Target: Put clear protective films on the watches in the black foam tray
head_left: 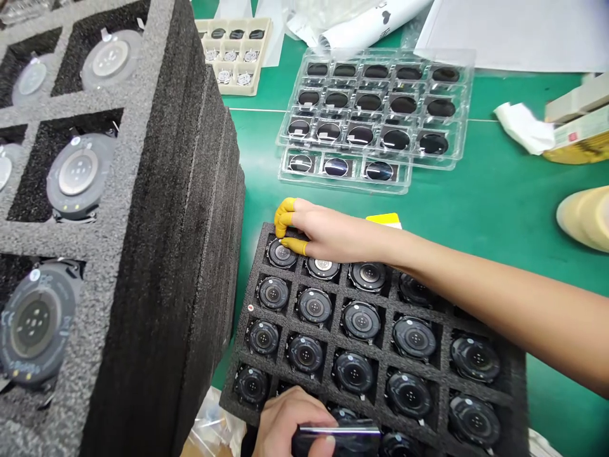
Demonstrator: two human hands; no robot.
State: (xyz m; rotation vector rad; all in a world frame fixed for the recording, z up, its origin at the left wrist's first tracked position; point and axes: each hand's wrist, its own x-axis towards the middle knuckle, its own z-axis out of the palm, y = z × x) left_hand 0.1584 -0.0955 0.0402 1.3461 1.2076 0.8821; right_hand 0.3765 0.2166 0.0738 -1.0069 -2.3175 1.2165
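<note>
A black foam tray [386,303] holds rows of round dark watch-like modules in square cells. My right hand [314,231], with yellow finger covers, reaches across the tray from the right. Its thumb and a curled finger pinch at the edge of the round module [281,254] in the top left cell; this module still sits in its cell. At the bottom, my left hand [290,422] is wrapped round a dark glossy object [340,438] with a shiny edge, held over the tray's near rows. The lower part of this object is cut off by the frame.
A tall foam tray stack [204,222] with similar modules stands at left. Clear plastic trays [409,181] with dark discs lie beyond, beside a beige tray [261,63]. At right are a cream container [587,219], a box [580,136] and crumpled tissue [523,127].
</note>
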